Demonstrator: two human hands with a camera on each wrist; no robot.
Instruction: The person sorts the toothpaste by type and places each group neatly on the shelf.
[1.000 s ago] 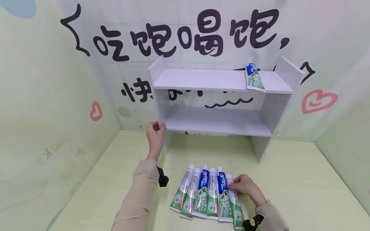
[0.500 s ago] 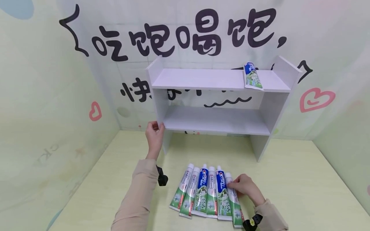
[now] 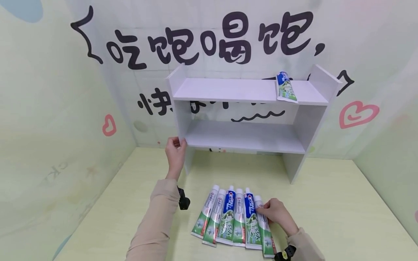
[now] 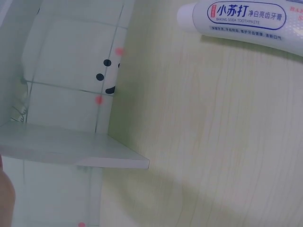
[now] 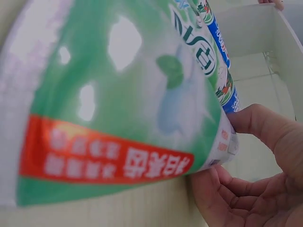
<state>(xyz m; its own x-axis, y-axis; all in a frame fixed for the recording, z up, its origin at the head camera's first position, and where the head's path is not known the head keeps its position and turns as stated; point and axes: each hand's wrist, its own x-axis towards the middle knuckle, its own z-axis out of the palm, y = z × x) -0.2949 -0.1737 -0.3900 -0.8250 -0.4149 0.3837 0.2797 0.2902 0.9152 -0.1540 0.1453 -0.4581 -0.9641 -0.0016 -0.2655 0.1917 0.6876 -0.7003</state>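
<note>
In the head view, my left hand (image 3: pixel 175 156) grips the left side panel of a white two-tier shelf (image 3: pixel 245 136) at the level of its lower board. Only a sliver of that hand shows in the left wrist view. My right hand (image 3: pixel 278 215) pinches the upper part of a white and green toothpaste tube (image 3: pixel 267 233), the rightmost in a fanned row on the table. Its thumb (image 5: pixel 258 120) lies on the tube near the cap end, with fingers curled at the edge. Beside it are a blue and green toothpaste tube (image 3: pixel 251 221) and several other tubes, caps pointing toward the shelf.
One blue and green toothpaste tube (image 3: pixel 286 87) lies on the right part of the top board, its end at the front edge. A pale wooden table (image 3: pixel 343 210) carries everything. A printed wall (image 3: pixel 209 21) stands behind the shelf, and side walls flank the table.
The head view shifts slightly. Both hands stay in place, the left on the shelf panel and the right on the rightmost toothpaste tube.
</note>
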